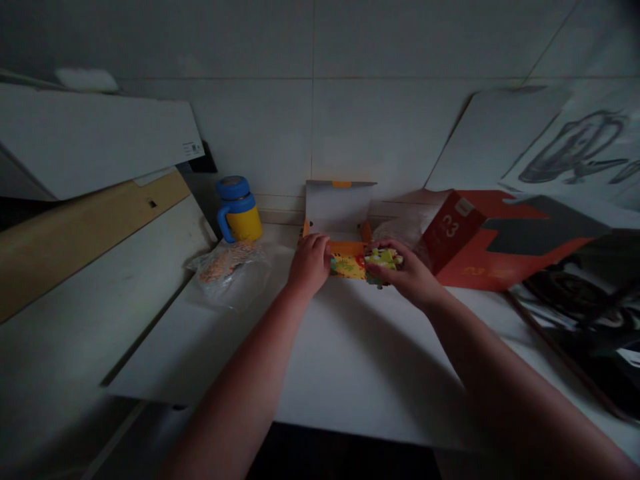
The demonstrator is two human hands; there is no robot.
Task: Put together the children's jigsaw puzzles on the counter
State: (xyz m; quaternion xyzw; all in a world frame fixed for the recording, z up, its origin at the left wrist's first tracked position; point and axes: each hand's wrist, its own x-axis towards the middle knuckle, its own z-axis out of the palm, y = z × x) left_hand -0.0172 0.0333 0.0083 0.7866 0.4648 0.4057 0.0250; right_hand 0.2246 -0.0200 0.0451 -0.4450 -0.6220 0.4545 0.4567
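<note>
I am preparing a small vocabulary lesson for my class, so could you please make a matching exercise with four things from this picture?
Things
1. Mug
2. Small box
3. Puzzle pieces
4. Large box

Descriptions
A. In the fingers of the right hand
B. Red with a grey part, on the right side of the picture
C. Lid raised, with the left hand at its left side
D. Blue and yellow, with a handle

Right pairs: 1-D, 2-C, 3-A, 4-B
</note>
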